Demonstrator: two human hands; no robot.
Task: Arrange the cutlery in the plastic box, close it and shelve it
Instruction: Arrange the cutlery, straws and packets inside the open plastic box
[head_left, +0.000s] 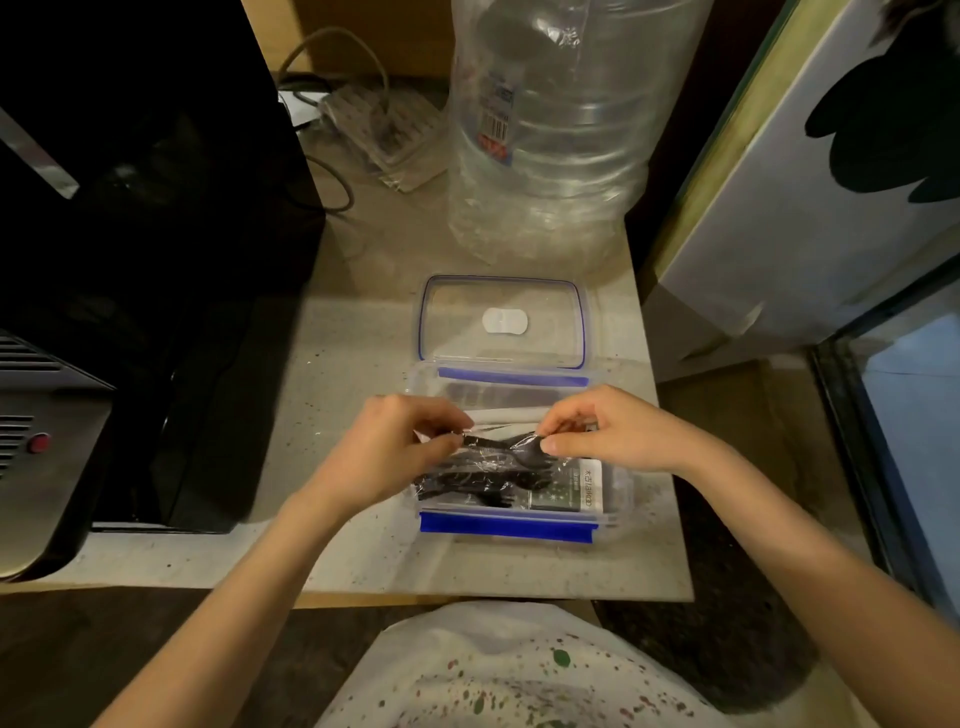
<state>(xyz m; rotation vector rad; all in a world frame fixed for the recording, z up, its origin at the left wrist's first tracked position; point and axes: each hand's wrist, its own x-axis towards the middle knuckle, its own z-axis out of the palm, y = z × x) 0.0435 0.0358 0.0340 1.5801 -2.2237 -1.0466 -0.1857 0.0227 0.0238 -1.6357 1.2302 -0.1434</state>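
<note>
Left hand (395, 441) and right hand (602, 434) each pinch opposite ends of wrapped black plastic cutlery (501, 447), fingers curled, palms down, over open clear plastic box (506, 525) on counter (353, 364); lid (501, 322) flipped back.

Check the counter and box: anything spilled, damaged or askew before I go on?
Nothing spilled or broken. The plastic box sits square with its lid lying open behind it, and both hands pinch one wrapped black cutlery piece over it.

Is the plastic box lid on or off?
Off. The lid lies flat on the counter behind the open plastic box, while both hands hold wrapped black cutlery over it.
</note>
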